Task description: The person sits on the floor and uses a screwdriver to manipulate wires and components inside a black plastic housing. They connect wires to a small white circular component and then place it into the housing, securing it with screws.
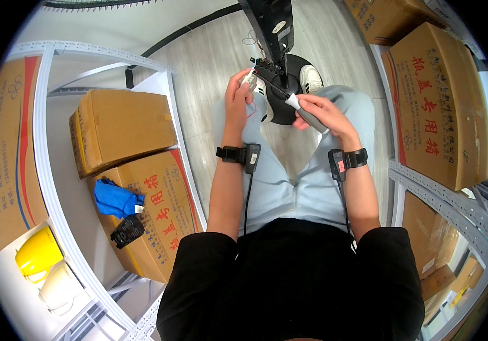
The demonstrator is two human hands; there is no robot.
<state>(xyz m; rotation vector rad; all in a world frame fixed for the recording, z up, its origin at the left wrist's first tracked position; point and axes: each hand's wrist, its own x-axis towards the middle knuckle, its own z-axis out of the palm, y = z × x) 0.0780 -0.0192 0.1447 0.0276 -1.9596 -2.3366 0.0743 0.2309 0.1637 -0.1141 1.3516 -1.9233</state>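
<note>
I have the right hand (330,115) curled around the grey-handled screwdriver (312,119), below and right of the black post (267,40); its long axis slants up-left toward the post's foot. Left of the post, the left hand (236,101) pinches a small pale part (249,81), fingers nearly closed.

Storeroom, apparently: metal shelving (40,125) bearing large cardboard cartons (437,108).
</note>
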